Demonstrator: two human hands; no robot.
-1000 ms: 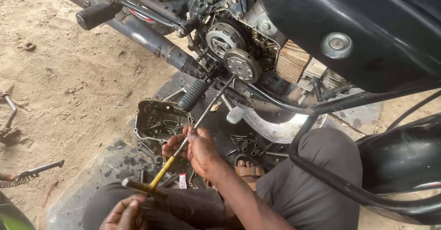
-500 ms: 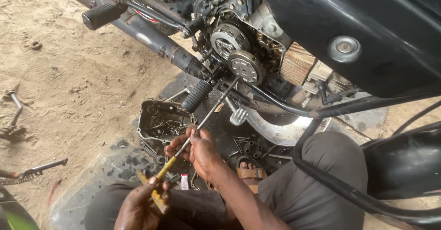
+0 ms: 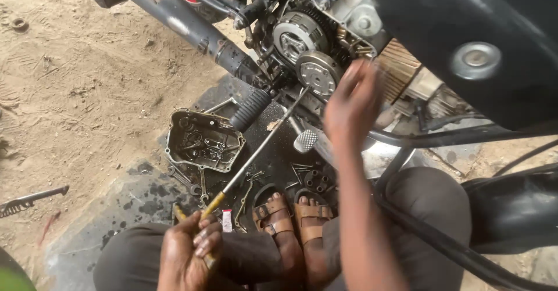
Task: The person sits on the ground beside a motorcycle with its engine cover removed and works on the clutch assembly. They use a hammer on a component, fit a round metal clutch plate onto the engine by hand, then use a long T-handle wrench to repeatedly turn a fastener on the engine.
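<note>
My left hand grips the yellow handle of a long screwdriver at the bottom of the view. Its metal shaft runs up and right to the open side of a motorcycle engine, the tip near a round silver gear plate. My right hand is raised off the shaft, blurred, fingers spread, just right of the gear plate and holding nothing. Below the engine, a removed engine side cover lies inside-up on the oily ground.
A black rubber footpeg and a chrome kick lever stick out under the engine. My sandalled feet rest on a dark oil-stained slab. A metal tool lies on the sand at left. The black fuel tank fills the upper right.
My right hand has let go of the screwdriver shaft and risen toward the engine. My left hand has closed around the handle. The camera has moved in closer.
</note>
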